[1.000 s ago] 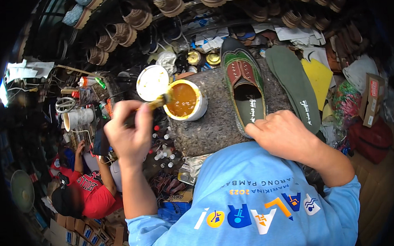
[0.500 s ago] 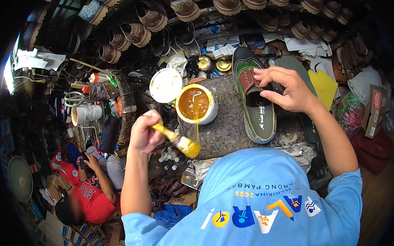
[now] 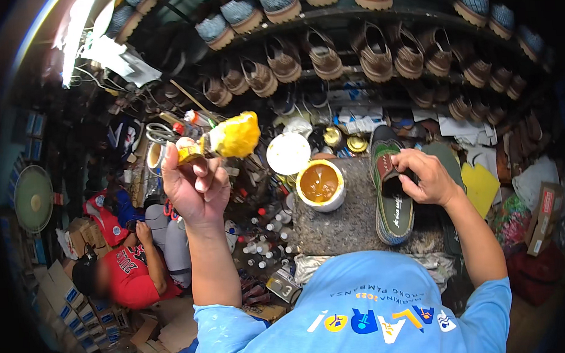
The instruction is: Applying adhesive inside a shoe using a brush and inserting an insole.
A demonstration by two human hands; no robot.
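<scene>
My left hand (image 3: pixel 199 185) is raised, its fingers closed round the handle of a paintbrush (image 3: pixel 234 136) with bristles coated in thick yellow. My right hand (image 3: pixel 424 176) has its fingers curled at the opening of a shoe (image 3: pixel 394 219), by the brown upper. The shoe lies sole down with its toe away from me; it has green patterned sides, a dark toe and a dark green insole. Left of it on the dark, worn work surface (image 3: pixel 319 232) stands an open white tub (image 3: pixel 321 203) of amber liquid. A smeared white lid (image 3: pixel 288 154) lies behind the tub.
Brown shoes (image 3: pixel 376 60) and blue ones fill the shelves ahead. Small open tins (image 3: pixel 357 143) stand behind the work surface, and several small bottles (image 3: pixel 257 247) are to its left. A person in a red shirt (image 3: pixel 133 275) sits at the lower left, near a fan (image 3: pixel 34 197).
My left hand has lifted the brush up and left, away from the tub; its bristles now point up and right. My right hand stays at the shoe. The whole view has shifted.
</scene>
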